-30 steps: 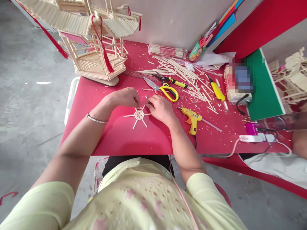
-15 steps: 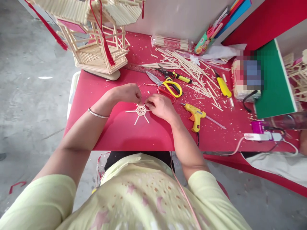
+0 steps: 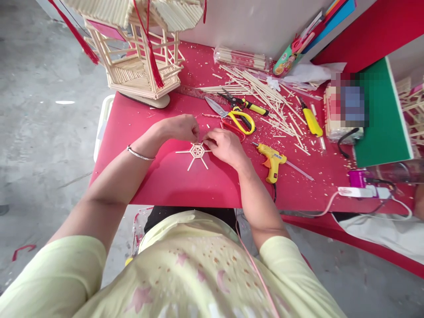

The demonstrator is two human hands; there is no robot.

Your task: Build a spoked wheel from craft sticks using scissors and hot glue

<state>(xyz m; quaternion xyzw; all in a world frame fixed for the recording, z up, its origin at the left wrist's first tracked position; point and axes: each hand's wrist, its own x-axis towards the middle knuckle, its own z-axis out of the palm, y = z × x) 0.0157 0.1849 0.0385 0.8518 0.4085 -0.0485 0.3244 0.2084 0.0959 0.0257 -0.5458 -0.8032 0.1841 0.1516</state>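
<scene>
A small hexagonal frame of thin wooden sticks (image 3: 198, 151), with stick arms pointing outward, lies flat on the red tabletop (image 3: 165, 185). At its far edge, my left hand (image 3: 185, 128) is closed, fingertips pointing down; what they pinch is hidden. My right hand (image 3: 222, 143) is closed too, its thumb and fingers pressed together at the frame's upper right side. Any piece between them is too small to make out. Just behind the right hand lie yellow-handled scissors (image 3: 241, 121), and a yellow glue gun (image 3: 272, 161) rests on its side to the right.
A stick-built pavilion (image 3: 142, 75) with red tassels stands at the back left. Loose wooden sticks (image 3: 265, 90), pliers (image 3: 253, 107) and a yellow utility knife (image 3: 312, 121) lie behind. To the right are a green board (image 3: 384, 119) and a white power strip (image 3: 356, 191).
The whole view has shifted slightly, so things appear a little farther right. Both hands stay at the far edge of the stick frame with hardly any movement.
</scene>
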